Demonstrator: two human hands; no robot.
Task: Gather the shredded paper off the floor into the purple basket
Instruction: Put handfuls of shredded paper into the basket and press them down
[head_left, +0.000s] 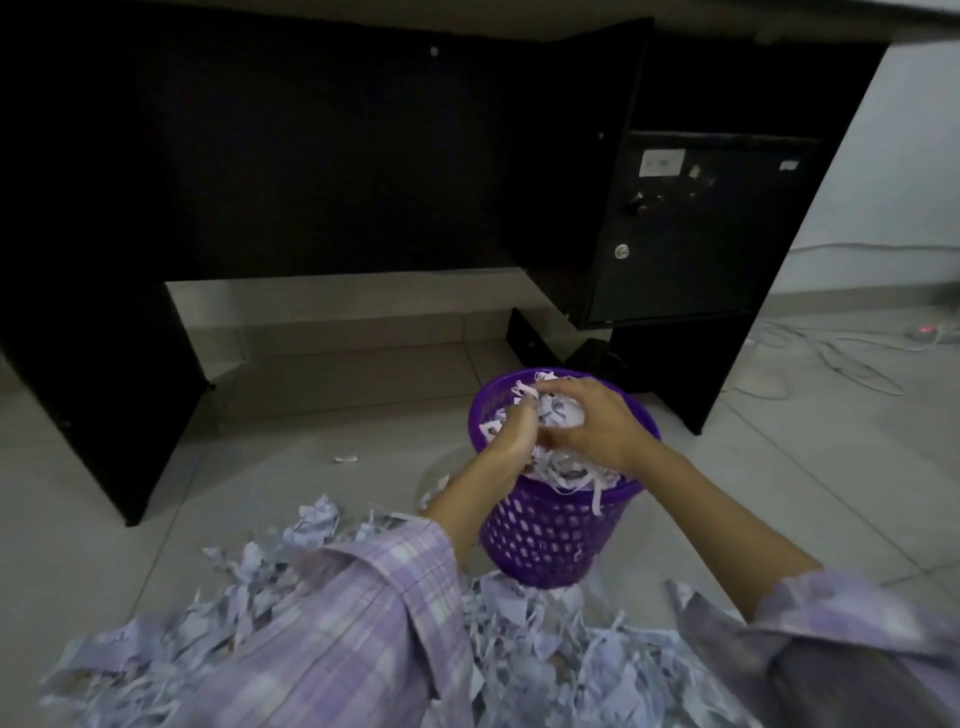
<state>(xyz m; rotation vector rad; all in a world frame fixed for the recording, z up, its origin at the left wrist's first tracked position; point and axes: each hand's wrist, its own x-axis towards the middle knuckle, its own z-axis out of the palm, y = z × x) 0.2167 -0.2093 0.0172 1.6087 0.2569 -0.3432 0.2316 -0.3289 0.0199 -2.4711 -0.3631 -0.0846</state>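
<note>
A round purple plastic basket with a perforated wall stands upright on the pale tiled floor, just in front of the right-hand pedestal of a black wooden desk. It is heaped to the rim with white shredded paper, a few strips hanging over the near edge at about six o'clock.

Both hands are over the basket's mouth. The left hand comes in from seven o'clock, its fingers curled down into the paper at the basket's nine o'clock side; they look closed around a wad of crumpled shreds, though the fingertips are buried and blurred. The right hand reaches in from four o'clock and lies over the top of the same wad, fingers bent across it and pressing it towards the left hand, so the clump sits pinched between the two hands at the basket's centre.

Both forearms are bare, with lilac checked sleeves pushed up.

A wide drift of loose shredded paper covers the floor from the basket's base at six o'clock out towards seven and five, running under both arms. One small stray scrap lies apart at ten o'clock from the basket. At the far right, around two o'clock, white cables trail across the tiles.
</note>
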